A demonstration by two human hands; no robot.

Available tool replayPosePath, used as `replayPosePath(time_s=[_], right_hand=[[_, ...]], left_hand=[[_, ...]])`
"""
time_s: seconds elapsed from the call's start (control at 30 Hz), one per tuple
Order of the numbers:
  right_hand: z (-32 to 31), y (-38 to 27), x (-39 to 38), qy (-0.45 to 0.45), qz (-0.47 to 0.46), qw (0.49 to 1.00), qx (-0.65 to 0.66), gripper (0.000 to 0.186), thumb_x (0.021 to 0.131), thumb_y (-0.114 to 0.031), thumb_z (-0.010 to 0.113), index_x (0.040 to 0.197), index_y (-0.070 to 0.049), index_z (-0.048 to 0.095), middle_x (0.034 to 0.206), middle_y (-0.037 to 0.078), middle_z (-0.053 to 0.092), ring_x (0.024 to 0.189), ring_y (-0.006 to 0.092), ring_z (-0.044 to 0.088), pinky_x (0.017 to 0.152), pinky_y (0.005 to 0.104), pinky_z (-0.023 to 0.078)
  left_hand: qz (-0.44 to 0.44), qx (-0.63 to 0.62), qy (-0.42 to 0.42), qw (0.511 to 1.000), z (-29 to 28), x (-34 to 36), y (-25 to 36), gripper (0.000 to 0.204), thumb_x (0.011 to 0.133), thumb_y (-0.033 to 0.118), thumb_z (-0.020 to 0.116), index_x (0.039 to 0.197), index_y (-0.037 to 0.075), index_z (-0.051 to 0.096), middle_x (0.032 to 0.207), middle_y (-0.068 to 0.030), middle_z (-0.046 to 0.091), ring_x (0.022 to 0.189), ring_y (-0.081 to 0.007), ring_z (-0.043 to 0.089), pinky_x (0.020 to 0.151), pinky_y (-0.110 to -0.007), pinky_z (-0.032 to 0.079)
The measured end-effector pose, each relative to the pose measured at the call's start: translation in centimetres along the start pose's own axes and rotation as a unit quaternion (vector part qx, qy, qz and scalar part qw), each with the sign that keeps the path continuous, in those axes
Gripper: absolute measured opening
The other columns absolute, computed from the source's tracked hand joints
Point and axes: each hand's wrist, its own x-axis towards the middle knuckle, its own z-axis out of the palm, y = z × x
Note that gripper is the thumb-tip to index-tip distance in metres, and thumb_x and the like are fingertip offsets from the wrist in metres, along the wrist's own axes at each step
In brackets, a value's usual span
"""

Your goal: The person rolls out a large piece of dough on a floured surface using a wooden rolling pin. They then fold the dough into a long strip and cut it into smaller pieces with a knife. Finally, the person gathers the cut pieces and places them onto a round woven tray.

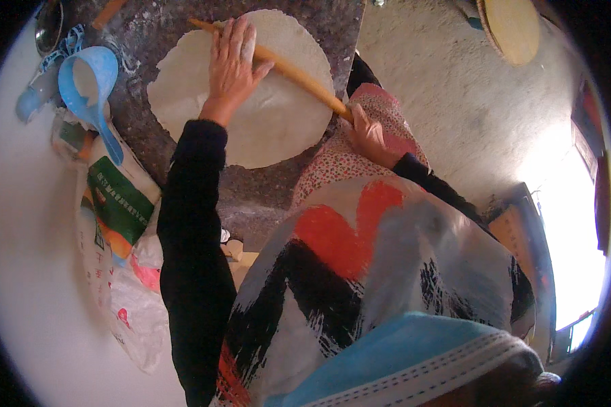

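Observation:
A large thin sheet of pale dough [278, 129] lies on a speckled dark worktop [251, 186]. A wooden rolling pin [295, 80] lies diagonally across it. My left hand [233, 66] rests on the upper-left part of the pin and dough, fingers stretched out. My right hand [368, 136] is closed round the pin's lower-right end, just past the dough's right edge. The dough's edge is uneven, with a ragged left side.
A light blue plastic scoop [103, 119] and a printed flour sack [119, 203] sit at the left. A metal lid [47, 27] is at the upper left. A round woven tray [512, 27] is above the concrete floor [441, 81]. A bright doorway [570, 251] is at the right.

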Motion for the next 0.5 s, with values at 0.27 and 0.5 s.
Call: replayPosePath(time_s=[0.27,0.5], right_hand=[[0.1,4.7,0.1,0.113,-0.017,0.992,-0.05,0.029,0.083,-0.025,0.067,0.096,-0.007,0.049,0.072,0.02,0.058,0.067,0.0398,0.061,0.056,0.0477,0.046],[-1.5,5.5,-0.4,0.137,-0.056,0.984,-0.103,0.03,0.085,-0.031,0.064,0.103,-0.009,0.054,0.091,0.015,0.062,0.088,0.0294,0.061,0.061,0.043,0.049]], left_hand=[[0.032,-0.051,0.086,0.994,2.5,2.4,1.3,0.073,0.078,0.048,0.062,0.132,0.004,0.042,0.14,-0.0128,0.04,0.13,-0.0327,0.035,0.107,-0.052,0.022],[0.006,0.069,0.058,0.996,2.5,4.4,3.4,0.067,0.082,0.045,0.06,0.133,0.005,0.043,0.14,-0.0119,0.039,0.129,-0.0329,0.036,0.108,-0.051,0.024]])
